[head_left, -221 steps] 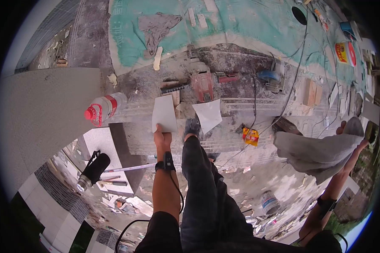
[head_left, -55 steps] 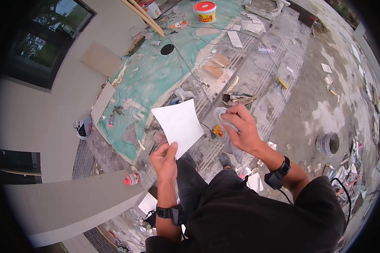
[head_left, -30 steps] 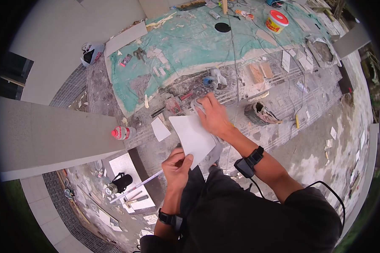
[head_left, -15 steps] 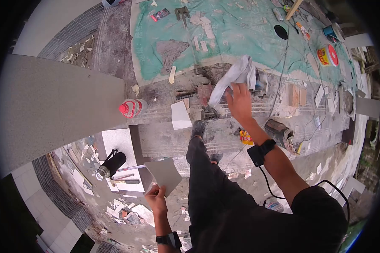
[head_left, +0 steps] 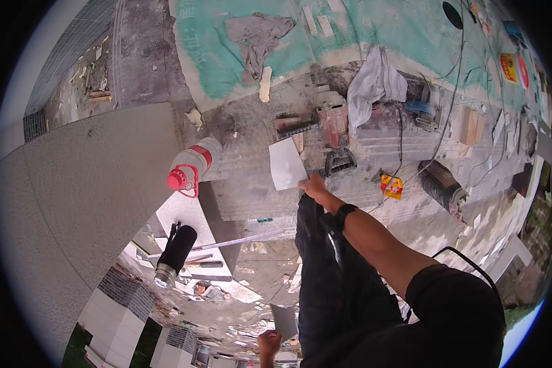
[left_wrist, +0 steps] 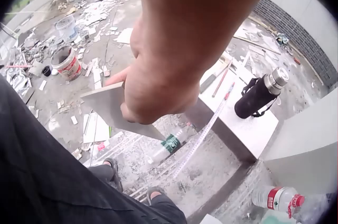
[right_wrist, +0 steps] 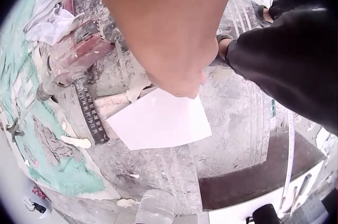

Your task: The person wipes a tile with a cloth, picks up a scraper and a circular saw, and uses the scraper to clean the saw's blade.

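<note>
On the dusty step ahead of the person's legs, the right hand bends its fingers in at the near right corner of a white tile piece, pinching that edge, though the wrist hides most of the fingertips. Well apart, low beside the person's left leg, the left hand grips a grey-faced tile piece by one edge, thumb on one face and a finger on the other, so it hangs clear of the ground. Just beyond the white tile piece lies a red power tool, with a pale cloth crumpled next to it. Left of the same tile piece is a clear plastic bottle with a red cap and handle. Nearer the person's left side, a black flask stands on a pale slab, near a white measuring strip. Below the left hand, a green-labelled bottle lies on the ground. Right of the legs is a yellow packet.
</note>
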